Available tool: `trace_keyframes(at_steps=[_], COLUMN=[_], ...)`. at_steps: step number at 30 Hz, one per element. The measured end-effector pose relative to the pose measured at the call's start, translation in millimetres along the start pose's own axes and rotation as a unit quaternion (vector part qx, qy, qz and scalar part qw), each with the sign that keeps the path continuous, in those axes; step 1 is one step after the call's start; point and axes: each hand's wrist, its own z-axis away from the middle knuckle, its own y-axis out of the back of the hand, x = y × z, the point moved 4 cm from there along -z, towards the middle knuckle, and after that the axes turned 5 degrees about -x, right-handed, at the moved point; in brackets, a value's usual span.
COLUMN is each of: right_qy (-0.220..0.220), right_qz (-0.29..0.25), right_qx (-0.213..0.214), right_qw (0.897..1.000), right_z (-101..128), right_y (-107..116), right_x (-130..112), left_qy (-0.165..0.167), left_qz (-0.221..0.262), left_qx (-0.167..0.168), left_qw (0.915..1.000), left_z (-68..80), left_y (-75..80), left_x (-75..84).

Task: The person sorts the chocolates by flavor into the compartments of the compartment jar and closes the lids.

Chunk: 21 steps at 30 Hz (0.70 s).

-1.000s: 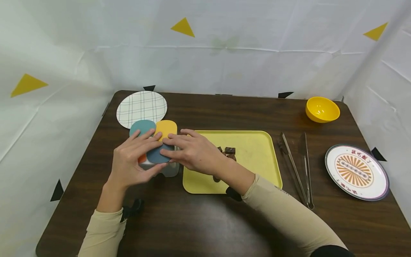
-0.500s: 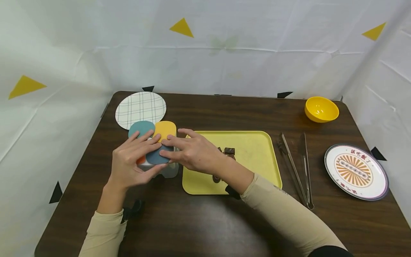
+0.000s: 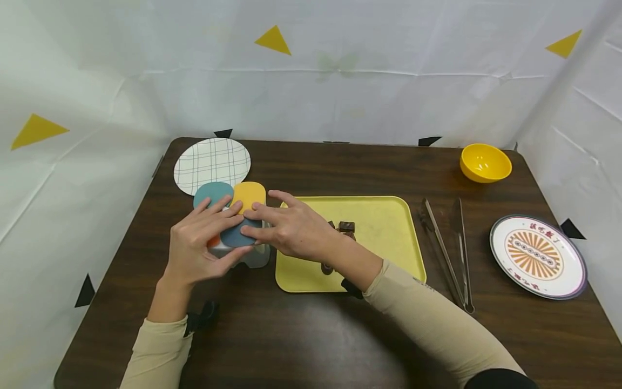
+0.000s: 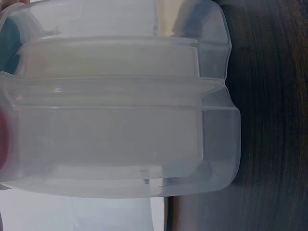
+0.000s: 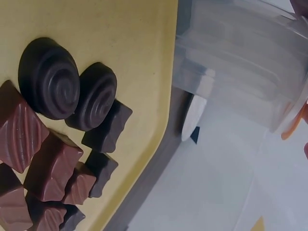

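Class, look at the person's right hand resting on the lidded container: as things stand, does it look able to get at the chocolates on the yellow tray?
Probably yes. The right hand lies on the container just beside the yellow tray, and the chocolates sit uncovered right by its wrist, with nothing between.

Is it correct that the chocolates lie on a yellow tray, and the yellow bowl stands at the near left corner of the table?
Not quite. The chocolates do lie on the yellow tray, but the yellow bowl stands at the far right corner of the table, as the head view shows.
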Motion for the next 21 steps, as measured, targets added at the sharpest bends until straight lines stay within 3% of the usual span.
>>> trace_keyframes(at_steps=[11,21], right_qy=[-0.005,-0.011], right_qz=[-0.041,-0.038], right_qx=[0.018,0.013], right_qw=[0.999,0.999], right_z=[3.3,5.3], right_y=[-1.1,-1.6], right_x=[-0.2,-1.0], left_qy=[0.003,0.002], left_qz=[0.0,0.0], left_qx=[-0.001,0.002], left_qw=[1.0,1.0], left_z=[-0.5,-0.1], left_y=[-0.1,-0.9], left_x=[0.1,-0.1])
